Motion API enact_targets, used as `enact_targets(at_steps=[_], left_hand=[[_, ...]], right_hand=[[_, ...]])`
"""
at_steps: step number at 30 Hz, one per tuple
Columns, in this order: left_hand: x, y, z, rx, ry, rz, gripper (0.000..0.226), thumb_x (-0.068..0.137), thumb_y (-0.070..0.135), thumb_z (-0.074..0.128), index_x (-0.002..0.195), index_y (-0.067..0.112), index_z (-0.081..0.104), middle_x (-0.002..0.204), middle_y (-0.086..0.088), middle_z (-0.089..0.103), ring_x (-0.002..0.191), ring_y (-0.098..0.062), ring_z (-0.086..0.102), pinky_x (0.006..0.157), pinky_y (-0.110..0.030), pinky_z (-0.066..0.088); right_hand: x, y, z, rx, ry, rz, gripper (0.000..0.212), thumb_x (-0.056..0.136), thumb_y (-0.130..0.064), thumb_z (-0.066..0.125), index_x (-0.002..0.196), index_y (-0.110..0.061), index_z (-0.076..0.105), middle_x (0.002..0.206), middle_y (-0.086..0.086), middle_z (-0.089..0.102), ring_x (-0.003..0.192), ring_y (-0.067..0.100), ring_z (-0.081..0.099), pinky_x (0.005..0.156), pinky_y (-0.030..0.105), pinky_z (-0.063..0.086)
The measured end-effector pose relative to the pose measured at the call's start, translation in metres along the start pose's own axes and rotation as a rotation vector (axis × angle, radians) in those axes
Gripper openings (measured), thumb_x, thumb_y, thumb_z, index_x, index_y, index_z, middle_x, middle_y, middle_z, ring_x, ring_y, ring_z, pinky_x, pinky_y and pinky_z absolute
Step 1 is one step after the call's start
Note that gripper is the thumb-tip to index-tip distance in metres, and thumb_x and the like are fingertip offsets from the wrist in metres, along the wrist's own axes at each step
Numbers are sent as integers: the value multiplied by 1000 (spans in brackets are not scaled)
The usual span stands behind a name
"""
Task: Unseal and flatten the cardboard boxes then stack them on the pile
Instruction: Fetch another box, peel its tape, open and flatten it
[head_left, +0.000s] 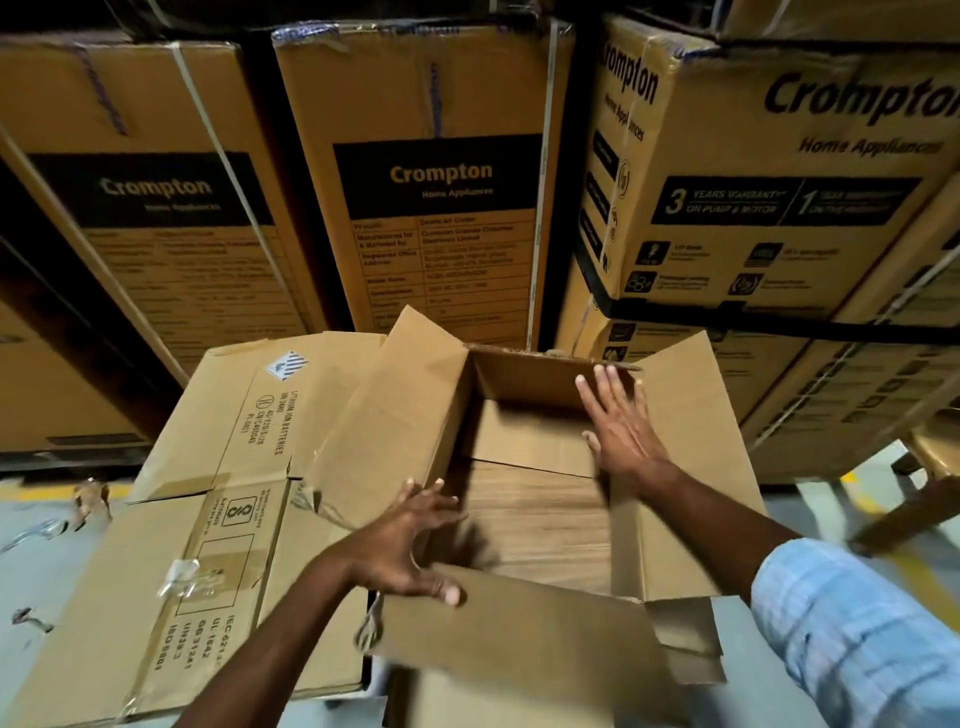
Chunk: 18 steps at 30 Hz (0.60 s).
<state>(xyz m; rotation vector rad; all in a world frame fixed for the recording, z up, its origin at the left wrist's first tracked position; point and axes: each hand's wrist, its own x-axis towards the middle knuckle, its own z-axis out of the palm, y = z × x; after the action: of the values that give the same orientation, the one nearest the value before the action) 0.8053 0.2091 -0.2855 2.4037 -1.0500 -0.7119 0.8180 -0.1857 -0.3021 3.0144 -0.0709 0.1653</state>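
An open brown cardboard box (691, 441) stands in front of me with its four top flaps spread outward. Inside, the bottom flaps (535, 514) lie closed with a seam across. My left hand (410, 540) hovers with spread fingers over the box's near left corner, its thumb against the near flap (519, 634). My right hand (621, 421) reaches into the box with straight fingers toward the far wall, holding nothing. To the left lies a pile of flattened boxes (208, 519) printed with battery labels, loose tape stuck on top.
Tall stacked Crompton appliance cartons (441, 182) form a wall right behind the box and the pile. More such cartons (779, 182) stand at the right. Torn tape and cardboard scraps (91, 499) lie on the grey floor at the left. A yellow floor line (878, 514) runs at the right.
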Motion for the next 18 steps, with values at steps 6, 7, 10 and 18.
enact_targets(at_steps=[6, 7, 10, 18], left_hand=[[-1, 2, 22, 336, 51, 45, 136, 53, 104, 53, 163, 36, 10, 171, 5, -2, 154, -19, -25, 124, -57, -9], [0, 2, 25, 361, 52, 55, 138, 54, 104, 52, 163, 33, 9, 170, 3, -2, 154, -18, -25, 124, -56, -10], [0, 2, 28, 370, 86, 80, 142, 53, 104, 53, 164, 25, 11, 169, 2, 7, 156, -13, -19, 124, -52, -11], [9, -18, 45, 447, 140, 133, 132, 51, 109, 42, 144, 16, 58, 145, 1, 60, 154, -19, 25, 123, -60, 8]], right_hand=[[66, 23, -3, -3, -121, 195, 122, 83, -51, 76, 161, -24, -13, 167, 15, -21, 155, 36, -14, 120, 67, 4], [77, 28, 0, 10, -154, 207, 124, 81, -55, 76, 161, -24, -14, 168, 15, -19, 155, 37, -12, 121, 67, 6], [100, 38, 8, 14, -215, 194, 125, 80, -62, 74, 161, -24, -14, 169, 16, -14, 156, 37, -9, 121, 67, 3], [129, 44, 29, 65, -307, 227, 84, 91, -51, 64, 158, -31, 19, 164, 11, 23, 151, 32, 19, 121, 65, 3]])
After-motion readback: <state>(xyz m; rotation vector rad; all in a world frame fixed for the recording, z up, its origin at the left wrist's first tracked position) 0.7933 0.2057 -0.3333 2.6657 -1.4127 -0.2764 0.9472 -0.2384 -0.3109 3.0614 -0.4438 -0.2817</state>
